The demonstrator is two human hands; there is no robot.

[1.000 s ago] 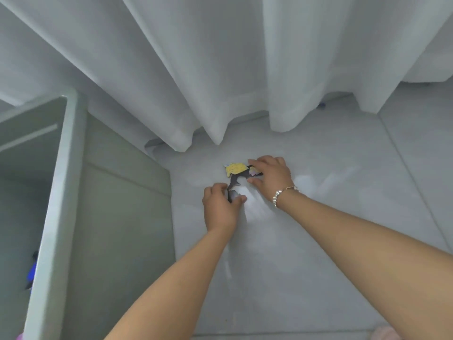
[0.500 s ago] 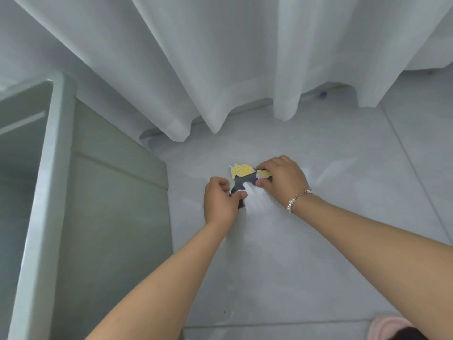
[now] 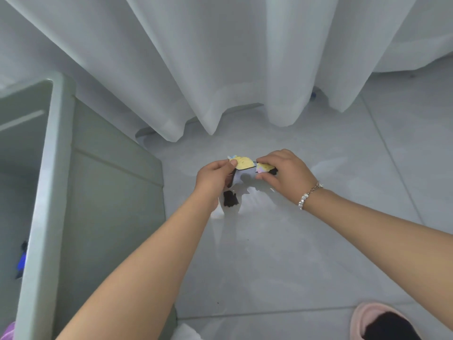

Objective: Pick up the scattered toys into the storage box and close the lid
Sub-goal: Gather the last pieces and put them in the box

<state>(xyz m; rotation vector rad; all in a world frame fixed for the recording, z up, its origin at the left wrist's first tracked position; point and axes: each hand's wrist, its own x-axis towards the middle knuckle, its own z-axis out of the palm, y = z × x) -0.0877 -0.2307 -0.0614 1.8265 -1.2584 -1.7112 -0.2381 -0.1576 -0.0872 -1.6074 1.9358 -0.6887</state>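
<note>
- A small flat toy [image 3: 241,168], yellow on top with dark and pale patches, is held between both hands above the floor [image 3: 306,253], out from the near right corner of the storage box [image 3: 61,192].
- Its long axis runs roughly left to right, from one hand to the other; a dark lower part [image 3: 230,199] hangs down toward the floor near the left wrist. Which end is the front cannot be told.
- The left hand [image 3: 215,176] is closed in a pinch on the toy's left end, thumb tip on the yellow part.
- The right hand [image 3: 285,170], with a bead bracelet [image 3: 309,194] at the wrist, pinches the right end, fingers curled over it.
- The box is pale green, open at the top, standing at the left edge of the view; something blue [image 3: 22,262] shows inside.
- The floor is glossy pale grey tile with thin joints.
- White curtains [image 3: 220,57] hang in folds at the far side, hems reaching the floor.
- A pink slipper [image 3: 362,317] sits at the bottom right.
</note>
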